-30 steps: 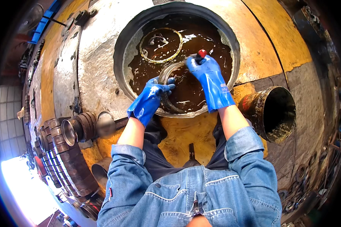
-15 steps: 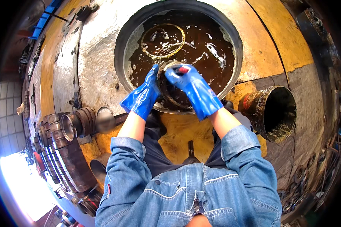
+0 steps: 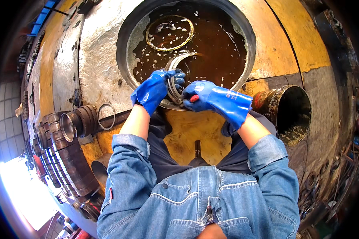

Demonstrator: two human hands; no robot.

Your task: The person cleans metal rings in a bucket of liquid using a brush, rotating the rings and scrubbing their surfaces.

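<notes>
Both my hands wear blue rubber gloves and work at the near side of a round black basin (image 3: 122, 51) of brown, foamy liquid. My left hand (image 3: 152, 88) is closed around the left wall of a wide metal ring (image 3: 172, 65), fingers inside it, thumb side outside. The ring stands tilted, its far part dipping into the liquid. My right hand (image 3: 207, 96) is closed at the ring's near edge around a small object with a red end (image 3: 194, 98); the rest of it is hidden in the glove. Farther back, a thin yellowish ring (image 3: 169, 49) lies in the liquid.
To the right a rusty cylinder (image 3: 267, 101) lies on its side, open end showing. At left are stacked dark metal rings (image 3: 85, 119) and a thin ring (image 3: 107, 116) leaning beside them. Worn metal and yellow plates (image 3: 195, 127) cover the floor. Loose rings (image 3: 311, 181) lie at lower right.
The metal ring has tipped up and shows more above the liquid. My left hand now wraps its wall; my right hand has moved nearer to me, to the ring's near edge.
</notes>
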